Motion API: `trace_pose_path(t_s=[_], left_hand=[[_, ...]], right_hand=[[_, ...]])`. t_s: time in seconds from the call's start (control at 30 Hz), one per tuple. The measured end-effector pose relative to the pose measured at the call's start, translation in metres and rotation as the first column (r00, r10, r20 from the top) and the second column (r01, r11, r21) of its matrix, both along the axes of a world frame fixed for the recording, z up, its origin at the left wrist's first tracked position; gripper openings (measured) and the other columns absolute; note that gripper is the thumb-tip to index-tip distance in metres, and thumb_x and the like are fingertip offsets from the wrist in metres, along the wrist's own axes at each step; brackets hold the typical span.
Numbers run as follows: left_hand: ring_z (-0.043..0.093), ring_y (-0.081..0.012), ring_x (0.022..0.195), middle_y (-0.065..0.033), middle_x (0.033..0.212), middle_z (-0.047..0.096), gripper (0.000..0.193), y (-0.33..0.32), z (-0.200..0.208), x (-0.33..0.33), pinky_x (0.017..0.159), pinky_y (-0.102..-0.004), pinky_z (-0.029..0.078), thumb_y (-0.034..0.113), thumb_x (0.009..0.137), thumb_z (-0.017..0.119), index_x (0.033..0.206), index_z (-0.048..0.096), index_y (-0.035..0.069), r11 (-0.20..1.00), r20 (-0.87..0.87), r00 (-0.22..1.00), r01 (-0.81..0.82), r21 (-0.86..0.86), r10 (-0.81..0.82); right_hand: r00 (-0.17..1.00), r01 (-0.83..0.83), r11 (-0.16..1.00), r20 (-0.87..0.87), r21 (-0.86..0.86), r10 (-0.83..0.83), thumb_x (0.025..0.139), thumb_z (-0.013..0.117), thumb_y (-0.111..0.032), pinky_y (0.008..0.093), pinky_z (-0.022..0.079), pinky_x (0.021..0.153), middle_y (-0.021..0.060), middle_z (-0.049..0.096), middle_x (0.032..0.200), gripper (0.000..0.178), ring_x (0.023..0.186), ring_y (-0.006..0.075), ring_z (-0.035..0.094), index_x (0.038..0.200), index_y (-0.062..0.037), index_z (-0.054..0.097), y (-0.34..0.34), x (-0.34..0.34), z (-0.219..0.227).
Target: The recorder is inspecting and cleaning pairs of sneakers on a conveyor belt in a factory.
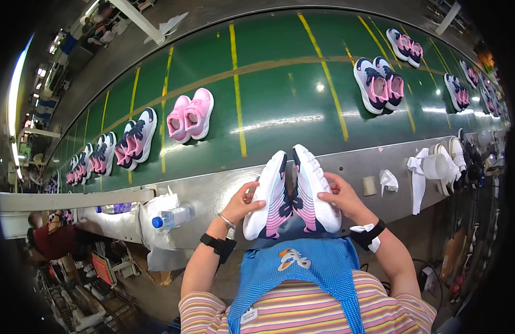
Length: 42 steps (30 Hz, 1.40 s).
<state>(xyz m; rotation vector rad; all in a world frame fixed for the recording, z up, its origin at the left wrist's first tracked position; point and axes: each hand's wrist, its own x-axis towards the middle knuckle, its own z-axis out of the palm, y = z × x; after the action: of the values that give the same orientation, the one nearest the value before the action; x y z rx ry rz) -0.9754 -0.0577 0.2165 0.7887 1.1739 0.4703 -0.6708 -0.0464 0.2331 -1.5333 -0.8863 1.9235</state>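
Observation:
A pair of sneakers in white, navy and pink is held over the metal ledge in front of my blue apron, toes pointing away from me. My left hand [242,204] grips the left sneaker [270,196] along its outer side, thumb on the white sole. On the other side, my right hand [344,196] has hold of the right sneaker [312,192], its thumb and fingers at the white sole edge. The two shoes lean toward each other, with their heels close to the apron [302,264]. Their inner openings are hidden from this angle.
Beyond the metal ledge [213,192] runs a green belt [274,106] with yellow lines, carrying several shoe pairs, including an all-pink pair [191,116]. A water bottle [174,217] lies at left on the ledge. White cloths [417,178] and white shoes [456,155] are at right.

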Motion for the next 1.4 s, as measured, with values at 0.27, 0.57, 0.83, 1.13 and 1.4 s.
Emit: trace_pose_path(t_s=[0.27,0.57,0.83,1.13,1.4], left_hand=[[0.057,-0.0153,0.080,-0.0078,0.091,0.059,0.058,0.016,0.027,0.010,0.065,-0.0286,0.045,0.024,0.073,0.069,0.120,0.037,0.012,0.942,-0.035,0.964,-0.264,-0.208,0.262],[0.051,-0.0109,0.072,-0.0030,0.091,0.056,0.053,0.015,0.005,-0.008,0.061,-0.0302,0.041,0.036,0.077,0.063,0.116,0.038,0.011,0.883,0.042,0.909,-0.391,-0.259,0.415],[0.045,-0.0267,0.111,-0.0125,0.122,0.046,0.048,0.027,0.023,0.003,0.096,-0.0409,0.034,0.031,0.087,0.049,0.125,0.037,0.005,0.806,0.421,0.694,-0.429,-0.409,0.583],[0.052,-0.0241,0.104,-0.0121,0.117,0.051,0.041,0.021,0.023,0.012,0.090,-0.0388,0.041,0.033,0.090,0.039,0.120,0.044,0.005,0.764,0.458,0.616,-0.449,-0.463,0.640],[0.054,-0.0165,0.095,-0.0076,0.107,0.055,0.043,-0.042,-0.034,0.036,0.081,-0.0292,0.045,0.037,0.091,0.034,0.119,0.044,0.005,0.805,0.088,0.813,-0.545,-0.234,0.575]], right_hand=[[0.985,0.166,0.981,-0.022,-0.096,-0.169,0.069,0.072,-0.017,0.0274,0.048,0.061,0.0110,0.052,0.087,0.068,0.077,0.0168,0.056,0.123,0.0003,0.035,0.023,-0.011,0.016],[0.948,0.312,0.938,-0.015,-0.149,-0.318,0.075,0.066,-0.031,0.0315,0.043,0.079,0.0137,0.051,0.103,0.063,0.095,0.0207,0.053,0.120,0.0021,0.035,0.034,-0.028,0.027],[0.793,0.425,0.866,-0.353,-0.265,-0.497,0.079,0.058,-0.037,0.0351,0.041,0.089,0.0126,0.054,0.109,0.052,0.101,0.0229,0.052,0.115,-0.0024,0.046,0.041,-0.022,0.011],[0.589,0.375,0.862,-0.630,-0.342,-0.506,0.085,0.045,-0.034,0.0374,0.039,0.092,0.0142,0.052,0.115,0.046,0.104,0.0254,0.051,0.118,-0.0024,0.044,0.033,-0.038,0.021],[0.942,0.101,0.968,0.290,0.228,-0.167,0.084,0.047,-0.014,0.0352,0.042,0.078,0.0121,0.057,0.096,0.028,0.086,0.0226,0.053,0.111,-0.0055,0.051,-0.042,-0.037,-0.023]])
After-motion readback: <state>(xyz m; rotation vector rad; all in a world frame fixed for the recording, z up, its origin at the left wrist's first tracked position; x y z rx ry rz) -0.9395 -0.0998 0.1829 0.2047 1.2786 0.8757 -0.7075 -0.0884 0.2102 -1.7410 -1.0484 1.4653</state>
